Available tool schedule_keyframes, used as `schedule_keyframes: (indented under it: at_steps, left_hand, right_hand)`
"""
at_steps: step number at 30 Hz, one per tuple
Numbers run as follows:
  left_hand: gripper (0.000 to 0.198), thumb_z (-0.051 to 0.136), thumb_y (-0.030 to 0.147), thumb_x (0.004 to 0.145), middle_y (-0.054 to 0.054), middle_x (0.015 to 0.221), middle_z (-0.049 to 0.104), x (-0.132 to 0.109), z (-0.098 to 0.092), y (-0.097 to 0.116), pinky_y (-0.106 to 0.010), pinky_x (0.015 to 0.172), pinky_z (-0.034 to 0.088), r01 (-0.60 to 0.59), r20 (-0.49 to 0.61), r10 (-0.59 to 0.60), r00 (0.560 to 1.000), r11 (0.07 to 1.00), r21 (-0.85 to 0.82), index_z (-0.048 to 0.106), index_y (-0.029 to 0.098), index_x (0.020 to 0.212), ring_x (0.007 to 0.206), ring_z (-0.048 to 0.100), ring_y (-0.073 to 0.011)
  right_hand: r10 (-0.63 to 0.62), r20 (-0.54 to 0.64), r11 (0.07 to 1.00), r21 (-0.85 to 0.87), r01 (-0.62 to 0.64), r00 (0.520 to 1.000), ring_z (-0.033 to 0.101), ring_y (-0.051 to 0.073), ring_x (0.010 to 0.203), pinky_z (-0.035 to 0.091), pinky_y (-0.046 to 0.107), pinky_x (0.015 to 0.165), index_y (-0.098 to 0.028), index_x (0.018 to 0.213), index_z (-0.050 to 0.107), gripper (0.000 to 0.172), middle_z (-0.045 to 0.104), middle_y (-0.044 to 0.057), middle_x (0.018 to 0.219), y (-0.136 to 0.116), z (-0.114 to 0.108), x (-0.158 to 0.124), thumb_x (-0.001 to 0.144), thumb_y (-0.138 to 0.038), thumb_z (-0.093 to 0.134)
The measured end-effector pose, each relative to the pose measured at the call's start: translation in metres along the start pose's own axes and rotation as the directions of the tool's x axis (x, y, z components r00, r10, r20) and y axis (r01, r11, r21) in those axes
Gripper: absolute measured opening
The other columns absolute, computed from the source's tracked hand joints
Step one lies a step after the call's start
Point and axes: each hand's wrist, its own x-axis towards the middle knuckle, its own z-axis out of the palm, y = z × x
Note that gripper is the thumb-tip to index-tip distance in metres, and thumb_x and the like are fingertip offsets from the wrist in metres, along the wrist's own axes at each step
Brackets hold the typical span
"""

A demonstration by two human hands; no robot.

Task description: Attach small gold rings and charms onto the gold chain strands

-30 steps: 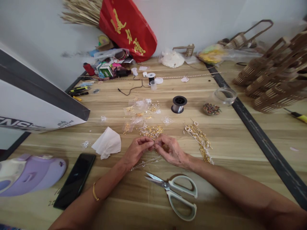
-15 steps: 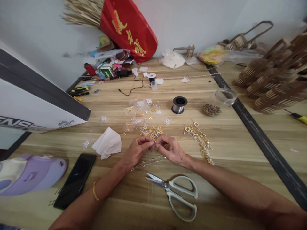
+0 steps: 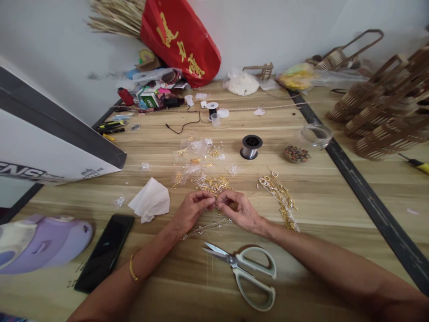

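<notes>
My left hand (image 3: 195, 209) and my right hand (image 3: 238, 210) meet fingertip to fingertip at the middle of the table, both in a pinch. Whatever lies between the fingertips is too small to make out. Just beyond them is a heap of gold and silver beads and charms (image 3: 214, 182). A thin silver chain (image 3: 208, 227) lies on the wood below my hands. Closer to me rest scissors (image 3: 239, 264) with pale handles, their blades slightly apart and pointing left. To the right of my right hand lies a bundle of gold and silver chains (image 3: 279, 197).
Small bags of findings (image 3: 196, 152) lie behind the heap. A wire spool (image 3: 250, 146) and a tipped jar of beads (image 3: 298, 153) stand right of them. On the left are a tissue (image 3: 150, 200), a phone (image 3: 104, 252), a purple bottle (image 3: 50, 243) and a large box (image 3: 56, 138).
Almost nothing differs. Both hands keep their pinch at the same spot, and the right fingers have shifted only very slightly.
</notes>
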Motion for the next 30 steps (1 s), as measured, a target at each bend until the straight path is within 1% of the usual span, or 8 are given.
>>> schedule_keyframes:
  at_steps: [8, 15, 23, 30]
  left_hand:
    - [0.015, 0.076, 0.025, 0.066, 0.000, 0.058, 0.061, 0.0014, -0.0013, -0.0014, -0.024, 0.063, 0.038, -0.010, 0.007, 0.010, 1.000, 1.000, 0.013, 0.068, 0.012, 0.068, 0.059, 0.051, -0.0094]
    - [0.016, 0.076, 0.025, 0.064, 0.000, 0.060, 0.062, 0.0006, 0.0003, -0.0003, -0.024, 0.063, 0.038, -0.001, -0.007, 0.001, 1.000, 1.000, 0.008, 0.068, 0.012, 0.069, 0.059, 0.052, -0.0099]
    - [0.014, 0.074, 0.025, 0.067, -0.001, 0.061, 0.061, 0.0002, -0.0017, -0.0015, -0.024, 0.064, 0.038, -0.014, 0.017, 0.013, 1.000, 0.999, 0.043, 0.068, 0.012, 0.070, 0.060, 0.051, -0.0098]
    - [0.016, 0.077, 0.024, 0.062, 0.000, 0.059, 0.061, 0.0002, 0.0010, 0.0010, -0.024, 0.063, 0.038, 0.006, -0.004, -0.006, 1.000, 1.000, -0.001, 0.068, 0.012, 0.068, 0.058, 0.052, -0.0098]
  right_hand:
    - [0.005, -0.001, 1.000, 0.001, -0.005, 1.000, 0.044, 0.009, 0.057, 0.035, 0.019, 0.049, -0.015, 0.078, 0.055, 0.009, 0.053, -0.001, 0.066, 0.0026, -0.0002, 0.0002, 0.083, -0.021, 0.052]
    - [0.014, 0.008, 1.000, -0.009, -0.013, 1.000, 0.045, 0.008, 0.057, 0.035, 0.019, 0.050, -0.015, 0.078, 0.056, 0.008, 0.054, -0.001, 0.067, 0.0012, -0.0013, 0.0006, 0.083, -0.020, 0.052]
    - [0.005, 0.001, 1.000, -0.010, -0.005, 1.000, 0.044, 0.008, 0.056, 0.035, 0.019, 0.051, -0.015, 0.078, 0.056, 0.009, 0.053, -0.001, 0.067, 0.0032, -0.0012, 0.0010, 0.083, -0.021, 0.052]
    - [-0.006, -0.007, 1.000, -0.025, 0.006, 1.000, 0.043, 0.008, 0.055, 0.034, 0.019, 0.049, -0.015, 0.077, 0.055, 0.009, 0.052, -0.002, 0.066, 0.0037, -0.0016, 0.0011, 0.083, -0.021, 0.052]
